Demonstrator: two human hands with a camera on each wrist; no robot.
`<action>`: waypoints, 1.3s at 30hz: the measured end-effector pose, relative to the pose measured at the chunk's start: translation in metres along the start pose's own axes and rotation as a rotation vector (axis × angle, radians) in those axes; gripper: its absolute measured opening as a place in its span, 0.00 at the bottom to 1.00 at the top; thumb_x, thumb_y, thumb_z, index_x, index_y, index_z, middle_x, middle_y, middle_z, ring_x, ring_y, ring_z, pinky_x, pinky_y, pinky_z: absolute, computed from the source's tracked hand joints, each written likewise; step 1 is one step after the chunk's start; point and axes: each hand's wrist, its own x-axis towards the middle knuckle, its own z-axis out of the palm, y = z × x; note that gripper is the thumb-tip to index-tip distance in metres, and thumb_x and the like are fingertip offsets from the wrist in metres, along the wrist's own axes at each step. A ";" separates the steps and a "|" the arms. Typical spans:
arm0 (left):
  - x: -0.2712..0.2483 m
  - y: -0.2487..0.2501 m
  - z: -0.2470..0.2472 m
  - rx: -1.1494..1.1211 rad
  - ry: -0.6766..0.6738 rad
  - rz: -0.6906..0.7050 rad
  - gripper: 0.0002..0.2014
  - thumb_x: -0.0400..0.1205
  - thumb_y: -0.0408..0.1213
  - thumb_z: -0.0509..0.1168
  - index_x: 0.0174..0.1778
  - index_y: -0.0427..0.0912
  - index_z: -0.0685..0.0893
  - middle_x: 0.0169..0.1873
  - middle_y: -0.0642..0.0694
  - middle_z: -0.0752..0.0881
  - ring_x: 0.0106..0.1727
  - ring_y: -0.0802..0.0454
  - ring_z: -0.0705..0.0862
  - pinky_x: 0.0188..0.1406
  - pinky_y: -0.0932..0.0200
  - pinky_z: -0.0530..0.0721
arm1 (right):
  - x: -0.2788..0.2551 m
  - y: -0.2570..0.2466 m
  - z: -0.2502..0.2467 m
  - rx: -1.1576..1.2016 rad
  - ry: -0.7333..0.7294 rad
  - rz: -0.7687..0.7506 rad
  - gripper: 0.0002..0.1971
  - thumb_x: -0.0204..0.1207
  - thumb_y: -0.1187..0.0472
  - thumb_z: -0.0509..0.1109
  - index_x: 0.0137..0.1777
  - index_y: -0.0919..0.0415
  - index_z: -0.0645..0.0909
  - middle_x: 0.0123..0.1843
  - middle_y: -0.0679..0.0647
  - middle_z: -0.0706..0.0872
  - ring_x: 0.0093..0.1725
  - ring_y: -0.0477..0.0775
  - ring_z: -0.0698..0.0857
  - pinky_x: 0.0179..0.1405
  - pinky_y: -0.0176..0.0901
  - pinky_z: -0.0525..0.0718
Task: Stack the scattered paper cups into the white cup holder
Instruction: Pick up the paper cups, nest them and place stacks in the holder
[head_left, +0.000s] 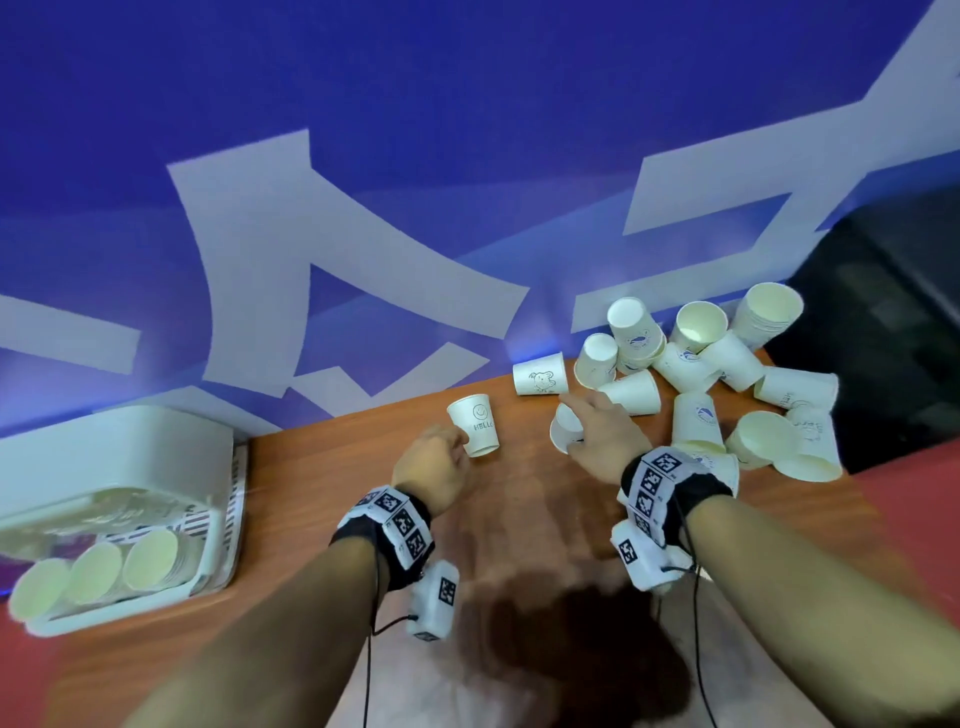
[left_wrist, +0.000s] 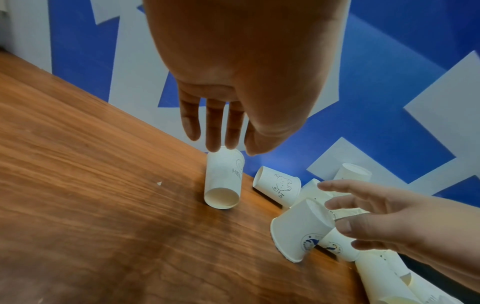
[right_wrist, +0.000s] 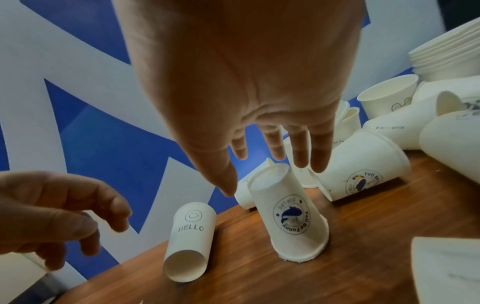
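Paper cups are mostly loose at this point; neither of our hands has one yet. Left hand (left_wrist: 233, 82) hangs with fingers straight and slightly spread, fingertips (left_wrist: 214, 144) right at the closed end of the HELLO cup (left_wrist: 223, 181), which lies on its side with the mouth facing back toward us. Whether the tips touch it we can't tell. Nothing gripped.

Right hand (right_wrist: 246, 82) is also spread and relaxed, directly above the whale-logo cup (right_wrist: 291, 216), which stands mouth-down, tilted. Thumb sits to the hand's left of the cup, fingers past its far side, all apart from it. Nothing held.

Risks from here:
- HELLO cup is on its side, so a nudge at the closed end rolls or slides it instead of seating it in the grip.
- Whale-logo cup is already leaning; an off-centre pinch tips it over. Its rim looks ragged, so nesting may snag.
- Thin paper walls: squeeze hard and we dent them.
- Just beyond the right hand lies the bear cup (left_wrist: 280, 189), and further right the cup pile (head_left: 727, 374) sits near the wooden table (head_left: 519, 519) edge. A sweep could push cups off.

White cup holder (head_left: 130, 467) is well off to the left of the left hand, with three nested rows already showing; a long carry for both.
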 end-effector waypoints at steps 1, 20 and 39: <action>0.005 -0.001 0.002 -0.006 -0.007 -0.002 0.13 0.81 0.39 0.61 0.60 0.44 0.82 0.53 0.45 0.80 0.53 0.44 0.82 0.51 0.54 0.80 | 0.006 0.001 0.002 -0.027 -0.015 0.003 0.35 0.74 0.58 0.66 0.81 0.44 0.59 0.79 0.53 0.63 0.72 0.62 0.69 0.68 0.56 0.75; 0.076 -0.009 0.034 0.076 -0.126 -0.086 0.37 0.80 0.49 0.68 0.83 0.55 0.56 0.84 0.51 0.49 0.75 0.35 0.70 0.73 0.44 0.72 | 0.051 0.020 0.005 0.217 0.186 0.075 0.23 0.64 0.50 0.79 0.53 0.53 0.71 0.51 0.51 0.80 0.50 0.55 0.81 0.48 0.51 0.81; 0.045 0.008 0.027 -0.103 -0.018 -0.024 0.12 0.82 0.35 0.58 0.60 0.50 0.69 0.48 0.48 0.83 0.45 0.47 0.81 0.44 0.54 0.76 | 0.000 0.012 -0.019 0.613 0.142 0.041 0.43 0.72 0.56 0.72 0.81 0.33 0.53 0.55 0.47 0.83 0.54 0.50 0.83 0.52 0.42 0.80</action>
